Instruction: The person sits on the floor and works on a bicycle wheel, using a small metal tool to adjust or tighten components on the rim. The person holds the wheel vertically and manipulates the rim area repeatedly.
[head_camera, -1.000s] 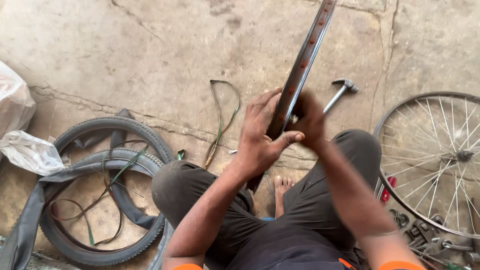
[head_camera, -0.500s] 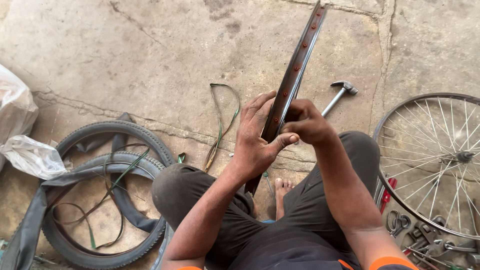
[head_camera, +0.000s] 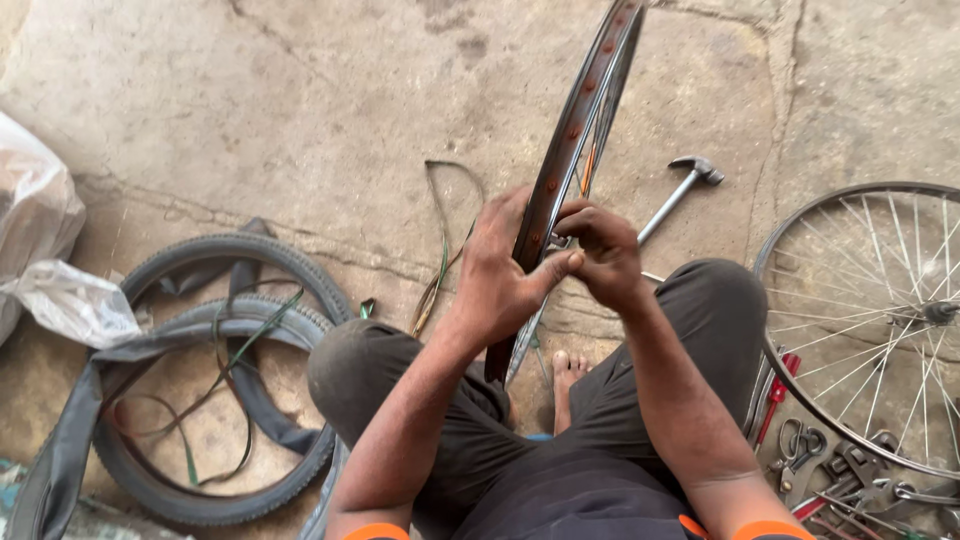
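Concrete floor (head_camera: 300, 120), bare wheel rim (head_camera: 575, 130) edge-on, long axis leaning up-right, left hand (head_camera: 500, 275) and right hand (head_camera: 600, 250) grip pinching it

A steel claw hammer (head_camera: 683, 192) is lying on the cracked concrete floor (head_camera: 300, 110), far right. A spoked silver wheel (head_camera: 880, 320) is resting at right, pliers and spanners (head_camera: 850, 475) near it. Black rubber tyres (head_camera: 215, 380) and crumpled clear plastic bags (head_camera: 50, 260) are sitting left.
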